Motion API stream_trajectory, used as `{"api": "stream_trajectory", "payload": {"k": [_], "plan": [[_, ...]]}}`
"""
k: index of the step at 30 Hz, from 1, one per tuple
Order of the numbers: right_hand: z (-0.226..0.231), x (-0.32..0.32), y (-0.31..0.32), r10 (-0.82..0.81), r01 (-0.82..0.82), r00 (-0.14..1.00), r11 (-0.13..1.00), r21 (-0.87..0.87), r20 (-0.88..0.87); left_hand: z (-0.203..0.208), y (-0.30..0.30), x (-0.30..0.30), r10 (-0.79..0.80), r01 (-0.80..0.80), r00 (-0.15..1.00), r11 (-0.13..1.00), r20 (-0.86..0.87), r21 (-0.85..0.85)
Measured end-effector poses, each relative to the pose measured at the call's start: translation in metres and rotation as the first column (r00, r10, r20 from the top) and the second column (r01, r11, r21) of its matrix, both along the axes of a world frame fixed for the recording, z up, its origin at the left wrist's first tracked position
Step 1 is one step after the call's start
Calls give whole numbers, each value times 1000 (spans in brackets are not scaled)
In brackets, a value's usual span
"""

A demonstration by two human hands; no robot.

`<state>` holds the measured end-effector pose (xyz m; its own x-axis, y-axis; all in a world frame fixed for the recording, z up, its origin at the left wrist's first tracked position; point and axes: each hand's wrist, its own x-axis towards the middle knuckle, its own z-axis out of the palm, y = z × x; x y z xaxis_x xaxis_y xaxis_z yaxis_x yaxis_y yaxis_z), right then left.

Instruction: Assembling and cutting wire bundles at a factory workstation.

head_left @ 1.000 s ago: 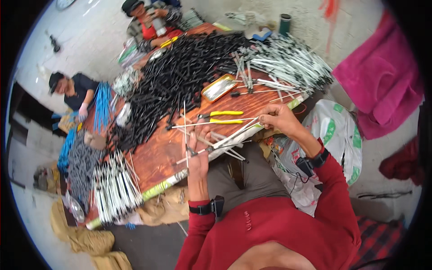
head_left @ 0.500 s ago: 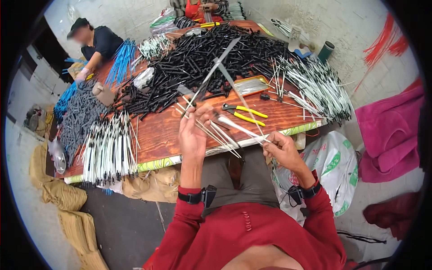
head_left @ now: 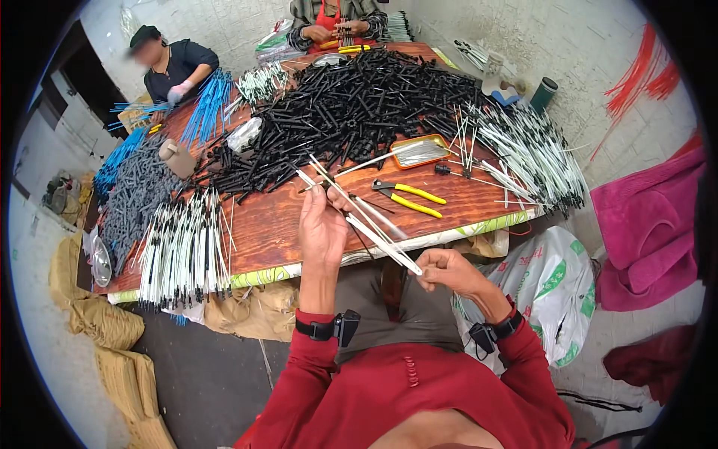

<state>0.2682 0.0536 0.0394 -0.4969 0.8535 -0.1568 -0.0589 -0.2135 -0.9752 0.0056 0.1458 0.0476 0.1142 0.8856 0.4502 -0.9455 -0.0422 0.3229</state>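
Note:
My left hand [head_left: 321, 224] is raised over the table's near edge, its fingers closed around several thin white rods [head_left: 383, 241]. The rods slant down to the right. At their lower ends, my right hand [head_left: 451, 271] pinches the tips between thumb and fingers. Some dark parts show among the rods near my left fingers, too small to name. Cutting pliers with yellow handles [head_left: 420, 193] lie on the wood just beyond my hands. Behind them, an orange tray [head_left: 426, 161] holds thin metal pins.
A large heap of black plastic parts [head_left: 336, 105] covers the table's middle. White black-tipped rods lie in a left bundle [head_left: 183, 251] and a right bundle [head_left: 531, 150]. Grey parts [head_left: 142, 183] and blue rods [head_left: 209, 108] lie left. Two people work across the table. A white bag [head_left: 550, 288] stands right.
My right hand has moved left and down, bringing the rods' lower ends together. Long pale strips crossing above my hands no longer show there. The person at the left has drawn one arm back.

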Motion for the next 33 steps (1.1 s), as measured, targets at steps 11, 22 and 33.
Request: {"api": "stream_trajectory", "payload": {"k": [11,22,33], "plan": [[3,24,4,251,-320,883,940,-117,-395,-1,-1,-16,116,-198,967,902,-225,-385],[14,28,8,-85,64,978,992,111,190,32,-24,2,119,-228,934,924,-337,-306],[6,-4,-13,-245,136,893,946,294,377,15,-16,14,324,-484,755,862,-570,-150]]}}
